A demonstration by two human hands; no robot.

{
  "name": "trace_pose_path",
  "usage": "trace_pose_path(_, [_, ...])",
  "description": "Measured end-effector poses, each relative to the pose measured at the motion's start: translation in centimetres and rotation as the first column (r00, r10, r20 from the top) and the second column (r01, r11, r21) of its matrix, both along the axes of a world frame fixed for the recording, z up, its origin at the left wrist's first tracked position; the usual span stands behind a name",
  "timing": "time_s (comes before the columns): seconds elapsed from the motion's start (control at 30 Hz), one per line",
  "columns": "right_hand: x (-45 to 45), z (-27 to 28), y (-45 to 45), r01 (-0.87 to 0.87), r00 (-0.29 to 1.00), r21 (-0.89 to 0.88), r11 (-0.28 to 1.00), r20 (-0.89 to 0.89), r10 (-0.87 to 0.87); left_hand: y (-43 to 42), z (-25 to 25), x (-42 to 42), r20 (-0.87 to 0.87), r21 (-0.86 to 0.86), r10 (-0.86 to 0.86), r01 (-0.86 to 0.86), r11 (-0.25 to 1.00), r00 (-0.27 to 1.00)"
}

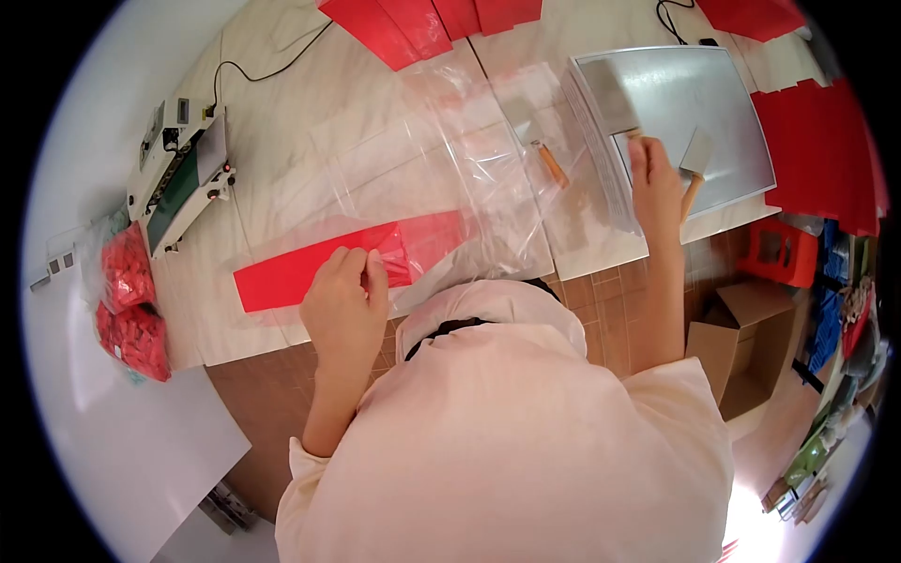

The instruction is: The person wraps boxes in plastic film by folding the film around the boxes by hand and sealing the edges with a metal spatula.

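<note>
A long red sheet (291, 277) lies on the table inside a clear plastic sleeve (436, 244). My left hand (345, 293) rests over its near edge, thumb and fingers drawn together; whatever is between them is hidden. Farther right, my right hand (657, 183) is closed round the wooden handle of a scraper (612, 98), its wide blade pointing away from me over a silver metal plate (727, 89). Beside that hand, a second scraper (696, 155) lies on the plate. Another scraper with an orange-brown handle (554, 167) lies left of the plate, among clear plastic film.
At the left stands a white and green machine (183, 169) with a black cable. Below it are bags of red pieces (131, 310). Red sheets (413, 28) lie at the back, and more red material (817, 150) at the right. A cardboard box (741, 347) and red stool (779, 251) stand below.
</note>
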State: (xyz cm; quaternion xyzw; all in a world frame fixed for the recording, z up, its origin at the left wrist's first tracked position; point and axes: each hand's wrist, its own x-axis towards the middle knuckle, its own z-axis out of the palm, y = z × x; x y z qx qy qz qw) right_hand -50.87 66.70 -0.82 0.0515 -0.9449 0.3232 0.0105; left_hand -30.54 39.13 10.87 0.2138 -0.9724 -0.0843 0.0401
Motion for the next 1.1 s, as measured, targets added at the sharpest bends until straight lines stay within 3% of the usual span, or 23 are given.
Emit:
trace_pose_path(0.03, [0.8, 1.7, -0.4, -0.160, 0.984, -0.177, 0.971, 0.053, 0.171, -0.3, 0.0, 0.2, -0.004, 0.006, 0.006, -0.006, 1.000, 1.000])
trace_pose_path(0.1, [2.4, 4.2, -1.1, -0.408, 0.890, -0.271, 0.872, 0.095, 0.446, -0.9, -0.1, 0.5, 0.052, 0.127, 0.047, -0.054, 0.990, 0.998])
trace_pose_path(0.17, [3.5, 6.2, -2.3, -0.684, 0.712, -0.327, 0.651, -0.107, 0.694, -1.4, -0.6, 0.8, 0.032, 0.168, 0.045, -0.050, 0.985, 0.998])
trace_pose_path(0.2, [3.8, 6.9, -2.7, -0.693, 0.704, -0.319, 0.647, -0.106, 0.702, -1.6, -0.9, 0.9, 0.014, 0.199, 0.036, -0.038, 0.979, 0.999])
trace_pose_path(0.27, [4.2, 8.0, -3.4, -0.807, 0.543, -0.298, 0.510, -0.034, 0.839, -1.7, -0.9, 0.9, 0.008, 0.221, 0.048, -0.048, 0.974, 0.999])
trace_pose_path(0.43, [3.9, 8.7, -5.3, -0.872, 0.447, -0.249, 0.422, -0.048, 0.893, -2.3, -1.5, 1.1, -0.003, 0.232, 0.060, -0.057, 0.971, 0.998])
trace_pose_path(0.53, [4.2, 9.3, -6.3, -0.870, 0.462, -0.206, 0.448, -0.022, 0.887, -2.5, -1.6, 1.3, -0.013, 0.212, 0.043, -0.039, 0.977, 0.999])
trace_pose_path(0.63, [4.5, 10.3, -7.1, -0.880, 0.449, -0.156, 0.448, 0.032, 0.893, -3.0, -1.2, 1.7, -0.095, 0.206, 0.053, -0.033, 0.978, 0.994])
trace_pose_path(0.7, [4.9, 10.3, -7.6, -0.890, 0.441, -0.144, 0.433, -0.026, 0.897, -3.7, -0.5, 2.1, -0.273, 0.231, 0.033, 0.033, 0.972, 0.962])
trace_pose_path(0.73, [5.0, 10.4, -7.9, -0.890, 0.442, -0.141, 0.434, -0.023, 0.897, -3.9, 0.0, 2.3, -0.273, 0.235, 0.033, 0.033, 0.971, 0.961])
trace_pose_path(0.8, [5.4, 10.7, -8.6, -0.907, 0.404, -0.125, 0.402, 0.005, 0.915, -4.1, 0.8, 2.8, -0.270, 0.143, -0.260, 0.305, 0.942, 0.927])
trace_pose_path(0.83, [5.6, 10.7, -8.8, -0.909, 0.401, -0.122, 0.399, 0.007, 0.916, -3.9, 0.8, 3.1, -0.272, 0.145, -0.256, 0.302, 0.942, 0.928])
trace_pose_path(0.9, [6.0, 10.5, -9.2, -0.910, 0.397, -0.142, 0.390, -0.020, 0.918, -3.4, 0.6, 3.5, -0.256, 0.183, -0.413, 0.463, 0.867, 0.874])
trace_pose_path(1.1, [6.5, 10.6, -10.1, -0.921, 0.382, -0.100, 0.377, -0.033, 0.924, -3.5, -0.8, 4.2, -0.244, 0.074, -0.445, 0.474, 0.877, 0.861])
